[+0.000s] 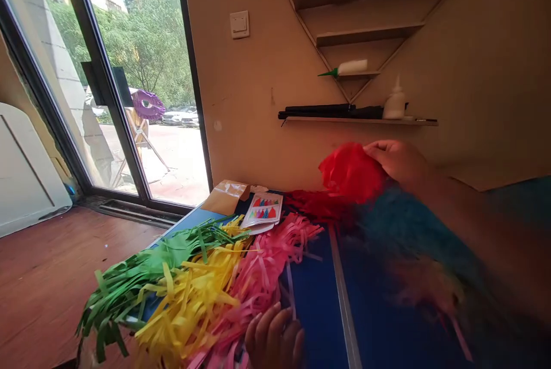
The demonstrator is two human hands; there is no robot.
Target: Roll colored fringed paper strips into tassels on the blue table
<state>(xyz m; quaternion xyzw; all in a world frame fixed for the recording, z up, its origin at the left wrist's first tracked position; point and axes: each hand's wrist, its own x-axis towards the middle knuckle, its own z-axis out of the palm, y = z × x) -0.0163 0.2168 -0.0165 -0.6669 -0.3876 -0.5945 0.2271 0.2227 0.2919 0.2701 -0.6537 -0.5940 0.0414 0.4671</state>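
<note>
My right hand (pixel 396 158) is closed, thumb and fingers pinching the edge of a bunched red tissue paper piece (pixel 350 174) above the far part of the blue table (pixel 314 306). Red fringe strips (pixel 318 205) lie under it. At the bottom edge, my left hand (pixel 274 337) rests beside the pink tissue tassels (pixel 267 260), its fingers loosely bent and slightly apart, with nothing visible in them. Yellow tassels (pixel 198 283) and green tassels (pixel 163 263) lie left of the pink ones. Blue tissue (pixel 396 220) sits under my right forearm, partly hidden and blurred.
A printed card (pixel 263 211) and a brown packet (pixel 224 197) lie at the table's back. A wall shelf (pixel 357 120) holds a white squeeze bottle (pixel 395 102) and black items; another bottle (pixel 353 67) lies above. Glass doors (pixel 142 88) stand left.
</note>
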